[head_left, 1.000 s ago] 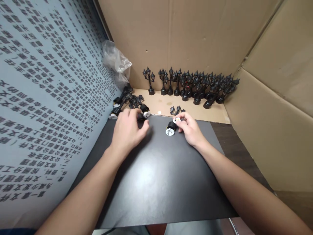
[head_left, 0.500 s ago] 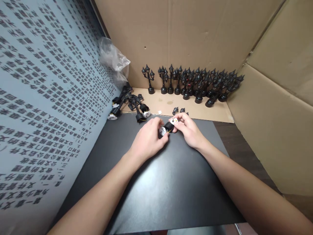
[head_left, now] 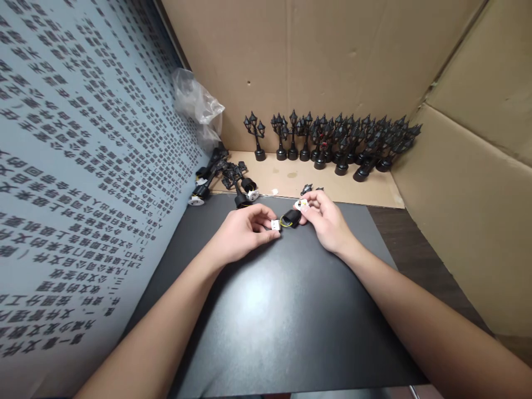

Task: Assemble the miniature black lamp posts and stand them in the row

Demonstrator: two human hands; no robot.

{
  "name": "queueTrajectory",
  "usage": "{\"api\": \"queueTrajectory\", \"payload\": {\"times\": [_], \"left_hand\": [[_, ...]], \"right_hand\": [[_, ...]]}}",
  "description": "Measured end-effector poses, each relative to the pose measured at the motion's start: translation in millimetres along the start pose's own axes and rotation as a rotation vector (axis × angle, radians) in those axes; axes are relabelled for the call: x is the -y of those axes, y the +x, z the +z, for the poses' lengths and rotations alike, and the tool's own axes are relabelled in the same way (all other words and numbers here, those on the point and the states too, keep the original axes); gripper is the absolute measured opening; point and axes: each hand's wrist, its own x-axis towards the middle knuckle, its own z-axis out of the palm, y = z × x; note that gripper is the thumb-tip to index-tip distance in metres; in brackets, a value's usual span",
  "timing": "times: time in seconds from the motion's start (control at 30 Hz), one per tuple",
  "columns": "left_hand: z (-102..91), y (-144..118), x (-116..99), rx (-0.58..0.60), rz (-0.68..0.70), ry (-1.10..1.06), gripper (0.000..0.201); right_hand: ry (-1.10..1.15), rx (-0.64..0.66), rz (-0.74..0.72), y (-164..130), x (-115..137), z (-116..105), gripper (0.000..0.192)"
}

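Observation:
Between thumb and fingers, my left hand (head_left: 249, 230) pinches a small white battery holder (head_left: 275, 225). Thin yellow wires (head_left: 285, 224) run from it toward the open hollow base of a black miniature lamp post (head_left: 292, 217), which lies on its side. My right hand (head_left: 326, 221), beside that base, grips a round white cover (head_left: 302, 205) by its edge. The cover sits just above the black base. Most of the lamp post's length is hidden behind my right hand, though a lantern head (head_left: 306, 189) shows past the fingers.
Several black lamp posts (head_left: 293, 138) stand along the cardboard at the back. More lie in a heap (head_left: 228, 177) at the left, with white covers hanging by wires. A clear plastic bag (head_left: 195, 100) leans in the back-left corner. Cardboard walls (head_left: 332, 55) enclose the black mat (head_left: 266, 310).
My left hand has moved left, drawing the white battery holder away from the black base, and the yellow wires now show between them. My right hand keeps hold of the white cover.

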Motion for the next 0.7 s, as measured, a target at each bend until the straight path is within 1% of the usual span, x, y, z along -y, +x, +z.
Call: {"api": "queueTrajectory", "payload": {"times": [0.1,0.2,0.23,0.3,0.37,0.43,0.53,0.7], "left_hand": [[-2.5,-1,0,0.03,0.006,-0.052,0.036],[-4.0,0,-2,0.055,0.003,-0.115,0.036],[-4.3,0,-2,0.06,0.0,-0.129,0.036],[-5.0,1,-2,0.067,-0.008,-0.148,0.037],[-6.0,2,-2,0.067,-0.014,-0.161,0.036],[-7.2,2,0,0.065,-0.016,-0.154,0.033],[-8.3,3,2,0.073,-0.01,-0.117,0.03],[-8.2,4,4,0.085,-0.01,-0.098,0.029]], "right_hand": [[0.002,-0.067,-0.034,-3,-2,0,0.031],[-0.049,-0.144,-0.098,-7,-2,0,0.031],[-0.082,-0.136,-0.116,-8,-1,0,0.031],[-0.164,-0.061,-0.125,-11,2,0,0.027],[-0.253,0.037,-0.102,-13,6,1,0.024],[-0.338,0.085,-0.082,-15,10,3,0.022],[-0.42,0.065,-0.082,-17,13,5,0.021],[-0.459,0.024,-0.076,-16,10,5,0.022]]}}
